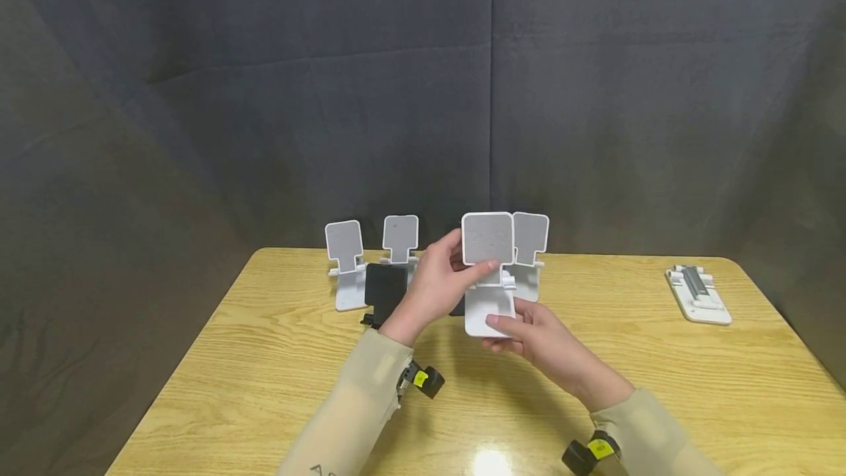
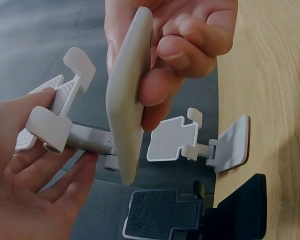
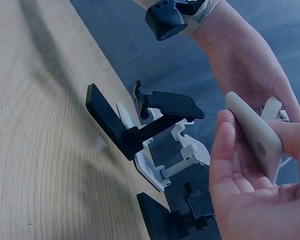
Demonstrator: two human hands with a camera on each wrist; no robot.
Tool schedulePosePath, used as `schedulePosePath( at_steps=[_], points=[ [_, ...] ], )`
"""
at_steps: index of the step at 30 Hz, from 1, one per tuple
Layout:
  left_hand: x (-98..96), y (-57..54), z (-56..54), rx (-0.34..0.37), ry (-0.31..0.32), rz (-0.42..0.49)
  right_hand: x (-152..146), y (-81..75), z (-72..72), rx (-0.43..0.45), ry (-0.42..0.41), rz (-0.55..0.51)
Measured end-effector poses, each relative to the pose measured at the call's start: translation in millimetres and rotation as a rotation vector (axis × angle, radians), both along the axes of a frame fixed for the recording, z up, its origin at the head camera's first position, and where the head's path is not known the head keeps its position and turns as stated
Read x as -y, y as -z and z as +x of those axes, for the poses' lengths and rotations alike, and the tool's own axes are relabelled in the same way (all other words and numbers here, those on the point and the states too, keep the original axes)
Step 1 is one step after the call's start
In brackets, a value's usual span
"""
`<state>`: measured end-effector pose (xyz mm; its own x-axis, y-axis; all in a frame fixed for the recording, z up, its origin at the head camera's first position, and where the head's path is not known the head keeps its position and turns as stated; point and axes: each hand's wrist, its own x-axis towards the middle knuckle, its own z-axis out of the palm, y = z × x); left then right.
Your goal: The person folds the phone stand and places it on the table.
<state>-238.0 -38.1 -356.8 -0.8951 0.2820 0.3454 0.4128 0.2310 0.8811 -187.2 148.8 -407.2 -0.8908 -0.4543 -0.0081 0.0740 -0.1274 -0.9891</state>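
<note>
Broadly, a dark grey curtain [image 1: 297, 116] fills the back, and before it spreads a wood-grain table [image 1: 231, 373]. Two sleeved forearms reach over it, the left one crossing, in the head view, the lower part of a black stand [image 1: 386, 286].

Both hands are on one white stand [image 1: 490, 301], lifted clear of the wood and turned with its grey pad toward the wearer. The left hand [image 1: 432, 278] grasps the upper part, thumb across the front and fingers behind; the right hand [image 1: 545, 344] pinches the base plate, thumb on its face. Behind the held piece, overlapped by it, is a right-hand white stand [image 1: 529, 241]; two more, a far-left white stand [image 1: 345, 248] and a second white stand [image 1: 400, 235], are in the row. Well apart at the right lies a folded stand [image 1: 697, 296].

Smaller still, a metal arm [image 2: 90, 139] joins plate and pad, with curved lips [image 2: 50, 127] along the holder's edge.

The likeliest trouble, I'd judge, is crowding — a drop of the left forearm could tip the black stand, and a push away from the body could bump the stand behind. Should either grip loosen while the other twists, the joints may swing suddenly — perhaps nipping a fingertip.
</note>
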Motion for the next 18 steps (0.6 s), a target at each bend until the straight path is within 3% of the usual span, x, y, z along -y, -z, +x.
schedulePosePath(
  at_steps=[11,18],
  points=[
    [-0.3,1.6,-2.9,-0.011,-0.010,0.006,1.0,1.5,-0.6,-0.002,0.009,0.012],
    [-1.5,2.7,-4.0,-0.075,-0.077,-0.001,1.9,-0.8,1.0,-0.005,-0.002,0.022]
  ],
)
